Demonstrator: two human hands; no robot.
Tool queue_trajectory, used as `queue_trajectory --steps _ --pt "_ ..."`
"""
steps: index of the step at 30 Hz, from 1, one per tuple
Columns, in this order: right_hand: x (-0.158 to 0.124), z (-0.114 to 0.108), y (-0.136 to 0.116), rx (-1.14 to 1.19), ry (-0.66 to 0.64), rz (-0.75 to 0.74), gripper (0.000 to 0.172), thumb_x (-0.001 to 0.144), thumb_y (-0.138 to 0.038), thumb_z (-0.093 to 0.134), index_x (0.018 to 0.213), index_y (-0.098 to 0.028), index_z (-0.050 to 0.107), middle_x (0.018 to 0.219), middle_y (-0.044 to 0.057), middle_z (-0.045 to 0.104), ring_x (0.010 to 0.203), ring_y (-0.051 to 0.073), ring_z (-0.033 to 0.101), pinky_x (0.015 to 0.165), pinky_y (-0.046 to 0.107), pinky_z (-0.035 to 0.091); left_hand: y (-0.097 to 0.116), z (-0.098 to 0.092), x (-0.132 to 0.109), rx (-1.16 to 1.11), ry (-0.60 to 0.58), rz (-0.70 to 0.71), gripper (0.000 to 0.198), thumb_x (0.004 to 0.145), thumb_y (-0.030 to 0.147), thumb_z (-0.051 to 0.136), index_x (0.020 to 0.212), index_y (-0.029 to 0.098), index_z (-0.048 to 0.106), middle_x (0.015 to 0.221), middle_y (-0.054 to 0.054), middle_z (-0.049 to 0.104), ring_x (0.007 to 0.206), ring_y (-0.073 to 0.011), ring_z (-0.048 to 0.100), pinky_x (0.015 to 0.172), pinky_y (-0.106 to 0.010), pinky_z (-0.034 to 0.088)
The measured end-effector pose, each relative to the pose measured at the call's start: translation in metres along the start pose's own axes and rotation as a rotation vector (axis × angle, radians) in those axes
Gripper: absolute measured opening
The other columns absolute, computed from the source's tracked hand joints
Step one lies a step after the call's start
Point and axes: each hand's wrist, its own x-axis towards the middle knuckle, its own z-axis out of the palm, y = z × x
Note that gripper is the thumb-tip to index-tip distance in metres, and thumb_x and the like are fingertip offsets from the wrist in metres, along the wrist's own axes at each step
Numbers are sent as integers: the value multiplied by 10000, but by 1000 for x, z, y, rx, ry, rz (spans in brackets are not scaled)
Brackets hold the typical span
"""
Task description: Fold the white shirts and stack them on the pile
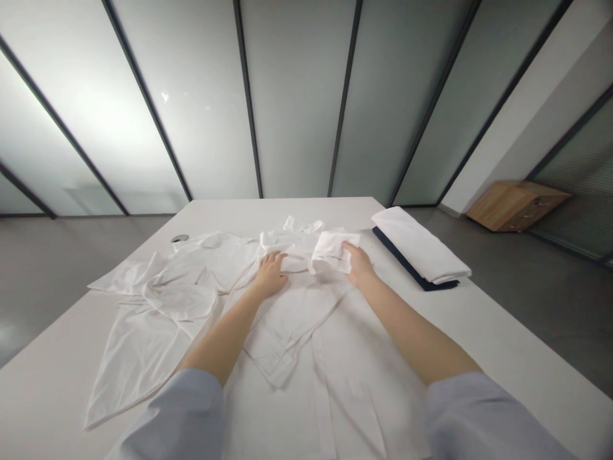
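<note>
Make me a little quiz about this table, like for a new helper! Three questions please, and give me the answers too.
1. True or false: the right hand touches a bunched part of the white garment.
2. Fill in the blank: the white pile sits on a ____ cloth.
3. Pick one: the wooden cabinet stands on A the floor, B the table, C the pile.

Key: 1 true. 2 dark blue. 3 A.

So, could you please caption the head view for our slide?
Left hand and right hand rest on a crumpled white garment atop a white table.
</note>
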Motion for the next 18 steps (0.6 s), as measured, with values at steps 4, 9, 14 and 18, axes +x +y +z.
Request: queue_trajectory --steps 4,9,14,18 --pt "-13 -61 -13 185 143 34 290 845 -283 480 1093 -179 588 859 79 714 807 239 692 703 384 585 -18 -4 0 215 -38 -98 515 779 178 511 1292 224 514 1393 -128 472 1269 -309 431 1011 -458 374" --pt "-57 -105 -3 243 171 172 192 779 -177 568 966 -192 610 854 72 726 797 236 701 692 374 596 -31 -17 13 228 -8 -207 341 804 98 432 1050 217 635 1131 -114 609 1084 -262 554 861 -362 463" --pt "-100 -113 10 150 -75 286 252 741 -169 621 993 -178 632 977 89 729 877 235 692 721 335 581 -55 -43 20 162 281 -439 272 791 90 439 1007 173 582 1047 -119 608 969 -226 599 830 -318 463" --pt "-115 -121 13 -140 -292 340 257 725 -223 682 973 -168 648 952 97 731 840 227 690 709 330 569 -83 -52 15 182 163 -449 231 760 102 492 950 198 582 1019 -99 635 971 -241 608 797 -319 461"
